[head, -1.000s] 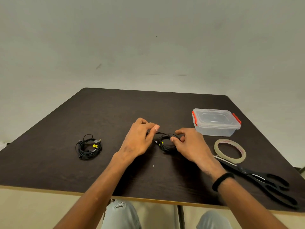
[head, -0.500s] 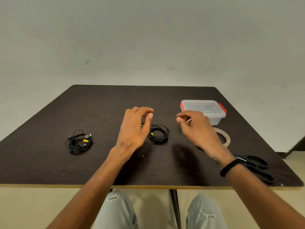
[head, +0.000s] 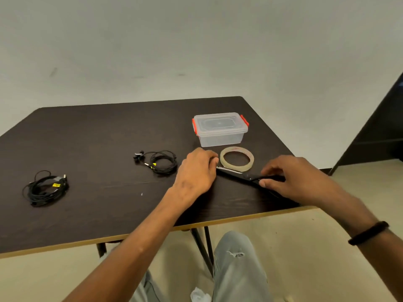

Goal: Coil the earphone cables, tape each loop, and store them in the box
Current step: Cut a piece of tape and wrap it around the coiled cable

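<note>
A black coiled earphone cable (head: 174, 164) lies mid-table, its earbuds trailing to the left. A second earphone bundle (head: 46, 188) rests at the left. The clear box (head: 220, 129) with red latches stands lidded at the back right. In front of it lies the tape roll (head: 248, 164). My left hand (head: 196, 171) hovers with curled fingers at the roll's left rim, fingertips hidden. My right hand (head: 294, 179) closes thumb and fingers around the handle end of the black scissors (head: 239, 175), which lie flat on the table.
The dark wooden table (head: 98, 138) has a pale front edge close to my knees. A dark piece of furniture (head: 379, 136) stands off the table's right side. A plain wall is behind.
Both hands left the middle coil and moved right: the left to the tape roll, the right onto the scissors. The view swung down and to the right.
</note>
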Tool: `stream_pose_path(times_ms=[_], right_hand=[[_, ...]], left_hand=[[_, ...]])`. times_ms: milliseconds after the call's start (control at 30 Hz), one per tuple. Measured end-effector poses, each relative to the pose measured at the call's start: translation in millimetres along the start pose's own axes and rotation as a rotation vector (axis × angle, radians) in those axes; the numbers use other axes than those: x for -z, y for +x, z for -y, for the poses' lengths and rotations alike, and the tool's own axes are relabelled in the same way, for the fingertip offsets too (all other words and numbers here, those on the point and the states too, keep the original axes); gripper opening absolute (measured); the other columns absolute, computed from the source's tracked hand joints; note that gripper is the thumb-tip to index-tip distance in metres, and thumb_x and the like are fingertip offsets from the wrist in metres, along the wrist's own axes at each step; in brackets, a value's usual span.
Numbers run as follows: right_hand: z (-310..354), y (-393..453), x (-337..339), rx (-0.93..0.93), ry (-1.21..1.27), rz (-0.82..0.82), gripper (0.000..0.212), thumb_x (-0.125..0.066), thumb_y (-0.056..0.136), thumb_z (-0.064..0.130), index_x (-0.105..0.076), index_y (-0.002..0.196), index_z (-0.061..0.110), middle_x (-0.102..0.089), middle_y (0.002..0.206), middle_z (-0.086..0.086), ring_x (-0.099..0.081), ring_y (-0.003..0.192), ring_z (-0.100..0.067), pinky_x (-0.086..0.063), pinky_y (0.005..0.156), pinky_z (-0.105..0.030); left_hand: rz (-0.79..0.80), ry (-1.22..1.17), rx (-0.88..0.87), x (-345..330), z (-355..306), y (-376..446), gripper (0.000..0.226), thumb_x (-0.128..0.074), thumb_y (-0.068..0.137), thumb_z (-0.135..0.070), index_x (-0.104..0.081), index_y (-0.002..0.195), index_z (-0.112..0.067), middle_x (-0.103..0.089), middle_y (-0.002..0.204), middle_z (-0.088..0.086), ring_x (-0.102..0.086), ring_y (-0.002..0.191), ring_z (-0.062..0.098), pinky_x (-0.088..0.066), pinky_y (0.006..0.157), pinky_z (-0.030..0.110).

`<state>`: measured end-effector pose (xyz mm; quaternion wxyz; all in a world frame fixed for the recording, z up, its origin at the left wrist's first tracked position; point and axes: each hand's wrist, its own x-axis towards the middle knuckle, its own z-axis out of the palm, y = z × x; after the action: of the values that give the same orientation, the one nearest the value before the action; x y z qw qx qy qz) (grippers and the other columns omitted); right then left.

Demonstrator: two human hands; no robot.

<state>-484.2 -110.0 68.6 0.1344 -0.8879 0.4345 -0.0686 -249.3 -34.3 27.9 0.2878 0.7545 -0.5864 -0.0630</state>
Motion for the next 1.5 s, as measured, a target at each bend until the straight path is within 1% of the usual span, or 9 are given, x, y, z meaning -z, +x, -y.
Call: stream_pose_path(times_ms=[167,333,467,767,900,1067,1233,1367,1500], right_hand=[[-26.6,-15.4,-2.1,0.118,-0.032,0.026,0.029,-0.078,0.093,0.028,-0.075,0.121,0.029,-0.066,0.12,0.013,-0.059,0.106,-0.004,-0.039,0.082,-0.011],[-42.7,-17.2,3.7,0.115,0.019,0.03,0.027,-0.088,0.081,0.035,-0.08,0.106,0.03,-0.066,0.126,0.024,-0.061,0.11,-0.001,-0.048,0.093,-0.02],[-48.2,-15.8,5.5,0.055,-0.01,0.068,0.025,-0.085,0.082,0.041,-0.079,0.104,0.03,-0.06,0.121,0.019,-0.056,0.099,-0.001,-0.041,0.076,-0.012],[-43.2,-17.8,10.2,0.15,-0.03,0.179,0.031,-0.086,0.078,0.026,-0.079,0.108,0.034,-0.054,0.115,0.025,-0.06,0.09,0.007,-0.05,0.067,-0.014],[-50.4,-12.1,5.2,0.174,-0.136,0.106,0.033,-0.081,0.08,0.015,-0.075,0.112,0.024,-0.048,0.119,0.015,-0.056,0.098,-0.006,-0.049,0.079,-0.015],[-63.4,-7.1,11.1,0.215,-0.044,-0.004,0.036,-0.084,0.084,0.012,-0.063,0.103,0.034,-0.05,0.115,0.014,-0.058,0.098,-0.007,-0.044,0.077,-0.012],[-62.1,3.5,-8.1,0.219,0.294,-0.247,0.038,-0.084,0.084,0.014,-0.064,0.104,0.039,-0.068,0.107,0.02,-0.065,0.098,0.001,-0.052,0.077,-0.016],[-57.9,20.7,-25.6,0.259,0.353,-0.297,0.037,-0.086,0.08,0.012,-0.068,0.101,0.036,-0.067,0.111,0.013,-0.067,0.106,-0.008,-0.053,0.095,-0.023],[-64.1,24.7,-27.4,0.147,0.592,-0.396,0.028,-0.092,0.073,0.024,-0.07,0.086,0.037,-0.071,0.097,0.011,-0.072,0.093,-0.016,-0.057,0.086,-0.022]], left_hand=[[0.088,0.04,0.035,-1.8,-5.2,5.3,0.029,-0.053,0.104,-0.043,-0.073,0.121,-0.03,-0.058,0.126,-0.001,-0.064,0.109,0.025,-0.053,0.097,0.048],[0.156,0.016,0.031,-0.4,2.7,10.1,0.033,-0.047,0.108,-0.028,-0.068,0.133,-0.031,-0.052,0.129,-0.001,-0.061,0.116,0.023,-0.047,0.099,0.038],[0.19,-0.024,0.035,0.4,10.5,13.6,0.037,-0.047,0.107,-0.019,-0.066,0.137,-0.03,-0.05,0.131,0.0,-0.057,0.122,0.021,-0.045,0.108,0.037],[0.218,-0.046,0.056,4.6,4.5,9.7,0.04,-0.061,0.097,-0.057,-0.069,0.129,-0.035,-0.053,0.127,-0.003,-0.054,0.118,0.012,-0.049,0.103,0.038],[0.176,-0.058,0.083,6.1,-1.8,2.5,0.055,-0.081,0.078,-0.06,-0.072,0.123,-0.031,-0.048,0.123,-0.006,-0.057,0.106,0.011,-0.049,0.1,0.032],[0.065,-0.073,0.063,-2.4,-0.3,-0.4,0.024,-0.082,0.082,-0.052,-0.076,0.098,-0.035,-0.057,0.115,-0.007,-0.064,0.104,0.012,-0.055,0.095,0.04],[-0.002,-0.128,0.054,-7.2,3.9,-1.7,0.006,-0.076,0.092,-0.036,-0.078,0.093,-0.03,-0.065,0.101,-0.012,-0.063,0.093,0.006,-0.056,0.087,0.032],[0.059,-0.21,0.072,0.4,14.3,2.7,0.003,-0.08,0.09,-0.029,-0.08,0.091,-0.026,-0.071,0.082,-0.016,-0.059,0.065,-0.009,-0.042,0.066,0.012],[0.109,-0.196,0.04,3.3,19.1,4.2,0.002,-0.078,0.09,-0.029,-0.078,0.091,-0.027,-0.072,0.086,-0.015,-0.059,0.059,-0.004,-0.051,0.068,0.02]])
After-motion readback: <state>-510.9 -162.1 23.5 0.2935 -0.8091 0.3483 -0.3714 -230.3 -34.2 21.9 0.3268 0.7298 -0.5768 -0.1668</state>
